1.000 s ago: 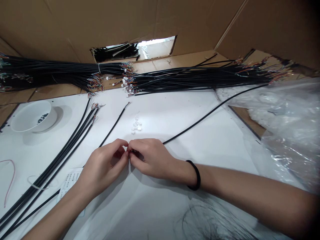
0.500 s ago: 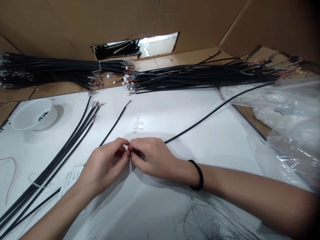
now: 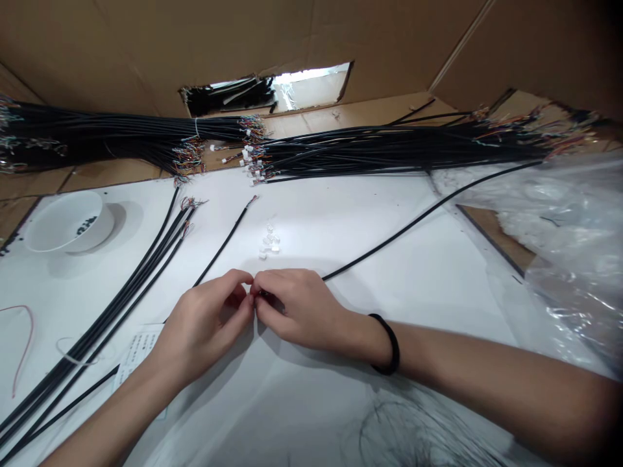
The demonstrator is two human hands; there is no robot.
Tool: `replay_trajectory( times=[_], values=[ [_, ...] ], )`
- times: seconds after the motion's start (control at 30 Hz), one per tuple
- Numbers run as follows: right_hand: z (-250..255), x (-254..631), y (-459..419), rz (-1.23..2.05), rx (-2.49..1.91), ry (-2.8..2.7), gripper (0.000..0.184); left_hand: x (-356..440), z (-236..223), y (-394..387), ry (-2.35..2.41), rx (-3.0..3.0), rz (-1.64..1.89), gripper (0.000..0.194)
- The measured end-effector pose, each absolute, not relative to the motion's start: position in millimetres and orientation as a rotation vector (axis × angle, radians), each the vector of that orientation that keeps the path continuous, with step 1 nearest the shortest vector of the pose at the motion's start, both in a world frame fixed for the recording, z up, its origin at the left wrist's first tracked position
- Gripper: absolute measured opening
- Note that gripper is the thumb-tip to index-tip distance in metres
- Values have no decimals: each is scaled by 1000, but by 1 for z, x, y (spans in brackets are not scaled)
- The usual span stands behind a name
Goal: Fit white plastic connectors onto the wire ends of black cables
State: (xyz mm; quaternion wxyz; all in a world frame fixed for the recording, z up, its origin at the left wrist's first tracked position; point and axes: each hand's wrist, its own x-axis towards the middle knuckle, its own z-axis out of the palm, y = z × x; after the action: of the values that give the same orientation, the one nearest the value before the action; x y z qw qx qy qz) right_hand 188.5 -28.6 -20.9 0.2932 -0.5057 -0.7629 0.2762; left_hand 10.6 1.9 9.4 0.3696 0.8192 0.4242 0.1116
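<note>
Fingertips of my left hand (image 3: 207, 327) and my right hand (image 3: 302, 308) meet above the white tabletop, both closed in a pinch. A black cable (image 3: 394, 233) runs from the right side in under my right hand, which grips its end; dark wires show faintly between the fingers. What my left hand pinches is too small and covered to make out. Just beyond the fingers lies a small group of white and clear plastic connectors (image 3: 270, 243). One more black cable (image 3: 226, 240) with bared wire ends passes behind my left hand.
Several black cables (image 3: 117, 295) lie diagonally at left, near a white bowl (image 3: 68, 227) holding small dark pieces. Cable bundles (image 3: 370, 149) line the back before a cardboard wall (image 3: 389, 39). Clear plastic bags (image 3: 574, 259) cover the right side. A printed paper (image 3: 139, 350) lies partly under my left arm.
Both hands hold the same pinch at the same spot, with barely any finger movement. The whole view has shifted very slightly.
</note>
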Motion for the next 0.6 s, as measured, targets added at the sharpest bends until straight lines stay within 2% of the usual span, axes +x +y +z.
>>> replay_trajectory(
  times=[0.6],
  values=[
    [-21,188,-28,722,-1361,-2055,12,11,10,2,1084,2102,301,8]
  ],
)
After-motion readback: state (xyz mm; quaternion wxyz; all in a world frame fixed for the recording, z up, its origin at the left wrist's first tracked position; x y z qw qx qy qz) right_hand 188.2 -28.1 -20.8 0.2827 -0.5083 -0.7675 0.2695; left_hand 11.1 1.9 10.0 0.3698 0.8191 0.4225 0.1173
